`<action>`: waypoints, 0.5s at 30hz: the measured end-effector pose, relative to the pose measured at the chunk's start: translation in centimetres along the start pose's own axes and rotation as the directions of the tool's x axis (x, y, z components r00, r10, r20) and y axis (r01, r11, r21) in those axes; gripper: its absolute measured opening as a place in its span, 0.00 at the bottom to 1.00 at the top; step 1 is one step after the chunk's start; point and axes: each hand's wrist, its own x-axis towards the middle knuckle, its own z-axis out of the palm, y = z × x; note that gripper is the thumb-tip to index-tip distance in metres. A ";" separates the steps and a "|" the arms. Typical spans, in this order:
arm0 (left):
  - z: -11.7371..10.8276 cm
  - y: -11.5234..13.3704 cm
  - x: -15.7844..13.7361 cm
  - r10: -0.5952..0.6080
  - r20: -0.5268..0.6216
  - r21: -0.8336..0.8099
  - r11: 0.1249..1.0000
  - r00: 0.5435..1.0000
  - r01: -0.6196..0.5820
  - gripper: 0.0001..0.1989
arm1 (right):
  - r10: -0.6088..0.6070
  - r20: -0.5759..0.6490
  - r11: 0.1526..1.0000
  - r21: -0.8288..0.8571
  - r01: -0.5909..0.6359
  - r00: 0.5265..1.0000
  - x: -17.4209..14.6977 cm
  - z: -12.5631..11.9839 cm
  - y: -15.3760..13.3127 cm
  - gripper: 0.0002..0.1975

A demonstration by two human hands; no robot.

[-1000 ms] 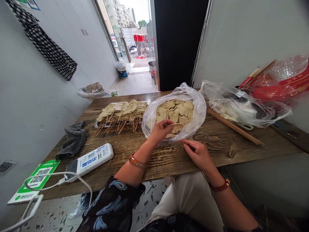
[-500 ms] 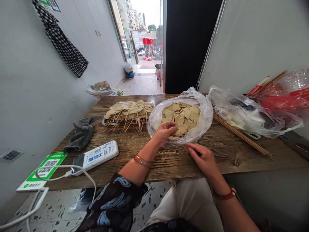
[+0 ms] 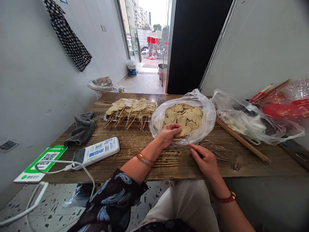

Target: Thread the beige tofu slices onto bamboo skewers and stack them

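Observation:
Between the thumb and fingers of my left hand (image 3: 169,133) is a thin, pale beige round slice (image 3: 185,130). My right hand (image 3: 203,158) pinches a thin wooden skewer (image 3: 188,141), its upper end at the slice's lower edge. Whether the tip has pierced the slice I cannot tell. Both hands are at the near rim of a clear plastic bag (image 3: 209,117), which lies wide open and full of loose round slices (image 3: 183,113). Left of the bag, skewered slices (image 3: 132,106) are piled on a tray, their sticks pointing towards me.
A bundle of bare skewers (image 3: 243,141) lies right of the bag, beside a crumpled plastic bag (image 3: 241,112). On the left are a dark grey cloth (image 3: 82,129), a white power bank (image 3: 102,149) with a cable, and a green QR-code card (image 3: 45,161). The wooden table (image 3: 154,164) ends near my lap.
The view has shifted slightly. My hands keep nearly the same pose, left on the slice and right on the skewer, at the bag's near rim.

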 end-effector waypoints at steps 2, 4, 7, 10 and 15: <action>0.1 0.0 -0.1 -0.005 0.001 0.010 1.000 1.000 0.005 0.19 | 0.003 -0.006 1.000 0.001 -0.003 1.000 0.0 0.0 0.1 0.13; 0.3 0.0 -0.2 0.004 0.001 0.038 0.999 1.000 -0.004 0.18 | 0.006 -0.014 1.000 0.000 -0.006 1.000 0.0 0.0 0.2 0.13; 0.4 0.0 -0.3 0.046 -0.002 0.104 0.994 0.999 -0.045 0.16 | 0.005 -0.022 1.000 -0.015 -0.005 1.000 0.0 0.1 0.4 0.13; 0.5 0.0 -0.2 0.072 -0.001 0.167 0.983 0.997 -0.071 0.15 | 0.005 -0.027 1.000 -0.023 -0.005 1.000 0.1 0.2 0.4 0.13; 0.5 -0.2 0.0 0.134 0.022 0.290 0.948 0.991 -0.135 0.12 | 0.023 -0.044 1.000 -0.010 -0.023 0.999 0.2 0.2 0.1 0.12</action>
